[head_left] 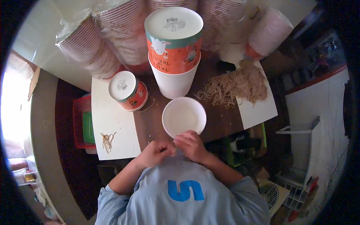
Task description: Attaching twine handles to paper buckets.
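Observation:
A white paper bowl [183, 115] lies open side up on the brown table [221, 120], right in front of me. My left hand [155, 153] and my right hand [192, 144] meet at the bowl's near rim, fingers curled around something small that I cannot make out. My right hand touches the rim. Behind the bowl stands a tall stack of upside-down cups [174, 48], orange and teal on top, white below. A shorter orange stack [128, 90] stands to its left.
A heap of tan rubber bands [236, 85] lies to the right on the table. A few more bands [107, 140] lie on a white sheet [112, 123] at left. Long bagged sleeves of stacked cups [90, 48] lean across the back. A red crate [80, 123] sits at left.

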The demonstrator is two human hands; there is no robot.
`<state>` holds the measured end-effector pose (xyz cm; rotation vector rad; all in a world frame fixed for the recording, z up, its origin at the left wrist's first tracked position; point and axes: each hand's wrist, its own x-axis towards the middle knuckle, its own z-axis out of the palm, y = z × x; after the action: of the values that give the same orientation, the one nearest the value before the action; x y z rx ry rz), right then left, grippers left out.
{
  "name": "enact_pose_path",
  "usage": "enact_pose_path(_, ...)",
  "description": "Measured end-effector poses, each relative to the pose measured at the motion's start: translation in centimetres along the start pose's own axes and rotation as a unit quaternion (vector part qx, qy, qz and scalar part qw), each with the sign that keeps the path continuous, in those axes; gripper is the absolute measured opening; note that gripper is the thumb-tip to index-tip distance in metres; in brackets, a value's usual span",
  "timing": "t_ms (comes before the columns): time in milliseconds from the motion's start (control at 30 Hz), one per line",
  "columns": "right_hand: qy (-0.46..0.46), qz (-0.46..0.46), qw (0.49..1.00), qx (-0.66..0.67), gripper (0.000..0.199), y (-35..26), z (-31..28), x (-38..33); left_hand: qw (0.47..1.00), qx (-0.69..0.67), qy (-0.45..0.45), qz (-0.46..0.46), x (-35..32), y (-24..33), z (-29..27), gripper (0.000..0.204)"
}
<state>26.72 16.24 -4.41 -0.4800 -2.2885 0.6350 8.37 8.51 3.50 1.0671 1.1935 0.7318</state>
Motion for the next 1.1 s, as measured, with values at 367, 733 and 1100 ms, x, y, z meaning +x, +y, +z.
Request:
enact_pose_path(367, -0.312, -0.037, 0.944, -0.097, 0.013, 3.9, -7.5, 0.8, 0.999, 0.032, -0.010, 0.032, -3.3, 2.7, -5.5, 0.011)
enact_pose_path(733, -0.249, 0.099, 0.959, 0.091, 0.052, -0.9, -7.2, 7.3, 0.993, 0.008, 0.114, -0.016, -0.4, 2.5, -4.9, 0.016)
enact_pose_path(1100, -0.175, 0.324, 0.881, 0.296, 0.012, 1.6, -8.7, 9.2, 0.980, -0.145, 0.032, -0.131, 1.1, 2.6, -4.9, 0.026)
